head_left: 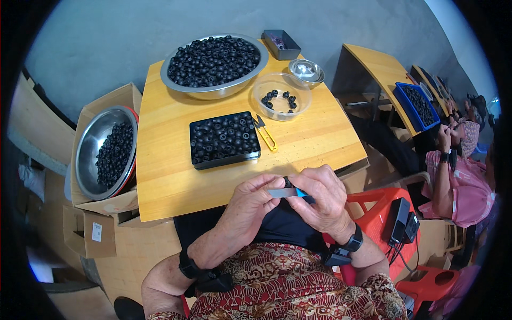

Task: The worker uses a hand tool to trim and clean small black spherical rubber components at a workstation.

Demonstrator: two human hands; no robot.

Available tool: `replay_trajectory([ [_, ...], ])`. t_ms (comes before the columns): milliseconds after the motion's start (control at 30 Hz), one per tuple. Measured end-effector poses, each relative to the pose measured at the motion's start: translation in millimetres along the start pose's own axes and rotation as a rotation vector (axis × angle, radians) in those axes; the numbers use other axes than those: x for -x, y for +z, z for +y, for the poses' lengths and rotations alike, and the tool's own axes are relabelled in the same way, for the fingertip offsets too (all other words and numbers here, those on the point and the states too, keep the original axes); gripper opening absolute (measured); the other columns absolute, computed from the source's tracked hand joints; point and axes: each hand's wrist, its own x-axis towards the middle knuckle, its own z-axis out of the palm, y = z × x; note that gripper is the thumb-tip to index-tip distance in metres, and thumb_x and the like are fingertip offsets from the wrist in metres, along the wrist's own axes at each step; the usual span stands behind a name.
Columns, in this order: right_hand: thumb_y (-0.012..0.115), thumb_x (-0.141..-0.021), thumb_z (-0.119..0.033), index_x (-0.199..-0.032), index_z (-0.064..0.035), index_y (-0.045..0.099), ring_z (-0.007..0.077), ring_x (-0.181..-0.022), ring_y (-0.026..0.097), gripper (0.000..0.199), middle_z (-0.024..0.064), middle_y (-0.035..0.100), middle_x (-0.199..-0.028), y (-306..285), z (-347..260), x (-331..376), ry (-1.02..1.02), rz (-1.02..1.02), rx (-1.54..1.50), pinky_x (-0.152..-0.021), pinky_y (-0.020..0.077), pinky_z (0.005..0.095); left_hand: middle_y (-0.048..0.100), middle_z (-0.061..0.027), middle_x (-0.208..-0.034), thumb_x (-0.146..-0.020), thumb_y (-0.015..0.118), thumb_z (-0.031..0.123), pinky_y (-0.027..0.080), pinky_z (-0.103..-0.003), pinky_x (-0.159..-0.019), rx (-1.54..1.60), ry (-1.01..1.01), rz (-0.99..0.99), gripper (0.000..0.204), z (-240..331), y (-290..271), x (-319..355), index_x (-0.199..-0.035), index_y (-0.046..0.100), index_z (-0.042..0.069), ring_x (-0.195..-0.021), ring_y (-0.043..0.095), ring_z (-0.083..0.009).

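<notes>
Close to the table's front edge, my two hands meet. My left hand [248, 205] pinches a small black ring-shaped part [288, 182] between its fingertips. My right hand [324, 200] is closed on a flat metal blade [284, 192] with a blue piece at its grip end; the blade lies across my left fingertips, just under the part. Whether its edge touches the part is too small to tell. Beyond my hands sits a black tray [226, 162] full of similar black parts. Yellow-handled thread snips [271, 140] lie against the tray's right side.
A big steel bowl [213, 93] heaped with black parts stands at the back. Near it are a clear tub [281, 110] with several parts, small steel bowls [316, 76] and a grey box [289, 53]. Left, a cardboard box [85, 114] holds another bowl. A person in pink [469, 192] works at right.
</notes>
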Motion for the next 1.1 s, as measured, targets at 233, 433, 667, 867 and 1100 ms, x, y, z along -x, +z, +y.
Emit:
replay_trajectory([
  [233, 0.08, -0.068, -0.006, -0.102, -0.0017, 0.065, 0.0279, -0.075, 0.062, 0.037, 0.0131, 0.063, -0.092, 3.6, 0.7, -1.1, 0.065, -0.001, -0.073, -0.064, 0.0508, 0.0362, 0.063, 0.0042, -0.1, -0.092, 0.068, 0.019, 0.042, -0.025, -0.088, 0.015, 0.016, 0.021, 0.017, -3.3, -5.6, 0.1, -0.106, 0.066, 0.01, -0.096, 0.055, -0.0052],
  [433, 0.08, -0.069, -0.005, -0.103, -0.0025, 0.066, 0.0276, -0.074, 0.062, 0.038, 0.0122, 0.064, -0.092, -0.9, -0.6, -0.3, 0.063, 0.012, -0.089, -0.064, 0.0505, 0.0356, 0.063, 0.0028, -0.103, -0.092, 0.067, 0.016, 0.043, -0.026, -0.091, -0.102, -0.033, 0.013, 0.021, 1.3, -0.6, -1.5, -0.11, 0.064, 0.007, -0.097, 0.055, -0.0059],
  [667, 0.08, -0.066, -0.004, -0.105, -0.0013, 0.065, 0.0265, -0.074, 0.062, 0.042, 0.0122, 0.065, -0.092, -2.8, -3.4, -4.6, -0.001, 0.012, -0.038, -0.063, 0.0504, 0.0346, 0.062, 0.0021, -0.099, -0.092, 0.067, 0.017, 0.045, -0.024, -0.084, -0.039, 0.0, -0.018, 0.02, 3.0, 7.1, 1.6, -0.109, 0.064, 0.007, -0.091, 0.056, -0.0065],
  [867, 0.075, -0.067, -0.002, -0.103, 0.0019, 0.064, 0.0268, -0.072, 0.062, 0.038, 0.0126, 0.065, -0.086, -8.8, 2.7, -23.7, -0.054, 0.013, 0.018, -0.062, 0.0504, 0.0351, 0.064, -0.0006, -0.101, -0.095, 0.062, 0.018, 0.046, -0.025, -0.084, -0.207, 0.061, 0.051, 0.021, 26.2, 5.3, -0.7, -0.112, 0.063, 0.006, -0.089, 0.057, -0.0085],
  [1100, 0.076, -0.069, 0.0, -0.099, 0.0, 0.065, 0.0241, -0.074, 0.064, 0.031, 0.011, 0.065, -0.086, -17.5, 37.4, -60.6, 0.04, 0.086, 0.087, -0.061, 0.0498, 0.032, 0.068, -0.0045, -0.098, -0.093, 0.063, 0.017, 0.048, -0.028, -0.088, -0.718, 0.333, 0.254, 0.021, 88.2, -29.5, -11.1, -0.11, 0.066, 0.004, -0.096, 0.062, -0.0121],
])
